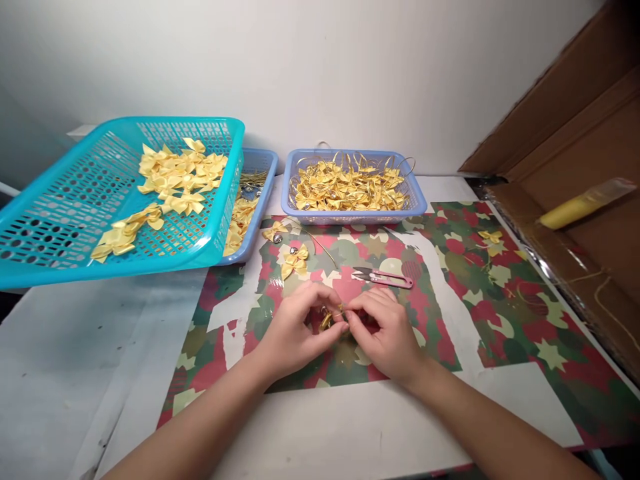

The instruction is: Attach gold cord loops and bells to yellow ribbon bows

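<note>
Both your left hand [293, 330] and right hand [387, 333] pinch one bow [327, 319]; looped bows [350, 187] fill the twelve-o'clock tray [350, 215], plain bows [175, 177] lie at ten.

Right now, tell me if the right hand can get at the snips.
Probably yes. The snips lie flat on the mat just beyond the right hand, with nothing between them. But that hand and the left hand both pinch a small gold piece, so it would have to let go first.

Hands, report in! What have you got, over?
Left hand and right hand both pinching small gold piece over patterned mat. Thread snips just beyond, untouched. Nothing in the way.
</note>
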Demonstrator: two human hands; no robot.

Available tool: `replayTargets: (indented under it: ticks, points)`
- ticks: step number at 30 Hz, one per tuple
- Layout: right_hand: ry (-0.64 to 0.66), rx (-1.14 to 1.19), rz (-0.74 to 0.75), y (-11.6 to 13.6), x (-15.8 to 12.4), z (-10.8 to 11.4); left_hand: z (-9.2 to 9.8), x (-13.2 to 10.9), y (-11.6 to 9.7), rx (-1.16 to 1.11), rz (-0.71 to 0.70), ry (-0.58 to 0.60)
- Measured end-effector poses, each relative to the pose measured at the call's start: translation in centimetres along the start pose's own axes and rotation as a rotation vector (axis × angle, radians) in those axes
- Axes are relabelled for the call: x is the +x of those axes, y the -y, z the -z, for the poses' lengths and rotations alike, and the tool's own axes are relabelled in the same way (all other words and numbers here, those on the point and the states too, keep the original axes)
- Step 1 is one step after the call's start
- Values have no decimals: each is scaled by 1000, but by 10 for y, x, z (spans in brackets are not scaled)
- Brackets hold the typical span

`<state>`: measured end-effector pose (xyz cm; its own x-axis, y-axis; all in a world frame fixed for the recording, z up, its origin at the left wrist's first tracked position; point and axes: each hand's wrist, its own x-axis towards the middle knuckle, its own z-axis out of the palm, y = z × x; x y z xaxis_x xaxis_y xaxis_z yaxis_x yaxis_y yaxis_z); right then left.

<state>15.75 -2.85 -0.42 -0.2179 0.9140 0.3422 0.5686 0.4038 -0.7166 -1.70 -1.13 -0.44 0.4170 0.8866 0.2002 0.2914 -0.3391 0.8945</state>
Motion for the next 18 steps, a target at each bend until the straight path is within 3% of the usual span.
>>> replayTargets:
  ticks: [4,9,14,18]
  points:
    - [13,3,12,-1,0,-1,-3,-1,0,-268,114,-42]
    - [-13,-9,-2,0,0,0,-4,0,-1,-375,193,-86]
    - [-64,-63,-2,0,1,-1,-3,0,-2,-305,188,-94]
    - [-70,-131,7,-3,0,-4,-5,-2,-3,-52,109,-117]
